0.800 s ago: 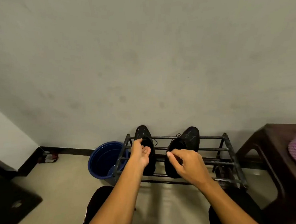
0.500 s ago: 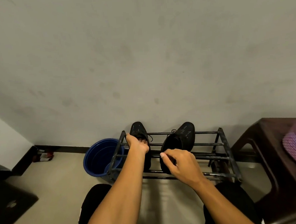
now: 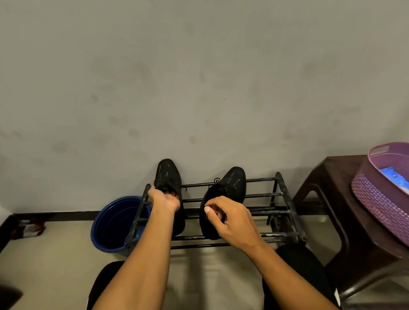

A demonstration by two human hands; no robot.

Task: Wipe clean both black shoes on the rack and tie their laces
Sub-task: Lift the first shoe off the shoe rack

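Two black shoes stand toe-up on a low black metal rack (image 3: 261,195) against the wall. My left hand (image 3: 164,200) grips the left shoe (image 3: 167,174) at its laced middle, fingers curled into it. My right hand (image 3: 229,219) rests over the opening of the right shoe (image 3: 233,180), with thumb and fingers curled at its collar. Whether they pinch a lace I cannot tell. A loose lace loop shows near the right shoe's tongue. No cloth is in view.
A blue bucket (image 3: 114,226) sits on the floor left of the rack. A dark brown plastic stool (image 3: 325,195) stands at the right, bearing a purple woven basket (image 3: 383,201) with a blue-white item inside. My knees are below the rack.
My left hand went from open beside the left shoe to gripping it. The right hand stayed at the right shoe's opening. The camera tilted, bringing the basket into view.
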